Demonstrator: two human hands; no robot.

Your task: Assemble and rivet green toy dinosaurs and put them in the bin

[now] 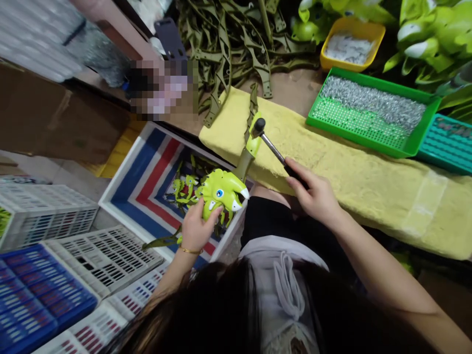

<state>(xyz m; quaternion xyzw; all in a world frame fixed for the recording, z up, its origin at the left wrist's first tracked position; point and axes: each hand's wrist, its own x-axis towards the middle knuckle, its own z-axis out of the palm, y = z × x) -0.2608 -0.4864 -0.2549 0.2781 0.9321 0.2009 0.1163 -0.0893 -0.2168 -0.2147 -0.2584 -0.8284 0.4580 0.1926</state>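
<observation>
The left hand point(197, 226) is closed on a toy point(221, 191), thumb and fingers pinching its lime horned head, which has a blue eye and white horn tips. The toy sits just ahead and to the right of that hand; its olive-and-lime limb reaches up onto a yellow pad point(354, 182) in front of the right hand. Beside the left wrist, with its thin gold bracelet point(191, 251), another olive piece point(160, 242) sticks out; the hand hides whether it joins the toy.

The right hand point(317, 194) is wrapped around the black grip of a hammer point(275, 150). The hammer's dark head is at the limb's lime section; I cannot tell whether they touch.

Under the left hand is a box point(155, 196) with a red, white and blue striped lining and more toys point(186, 184) inside. Behind and left of that hand stand a white crate point(114, 255) and a blue crate point(44, 295).

Ahead of both hands lies a heap of olive strips point(221, 54). Beyond the right hand are a green tray point(357, 140) of small metal pieces, a teal tray point(448, 147), and a yellow tub point(326, 60).
</observation>
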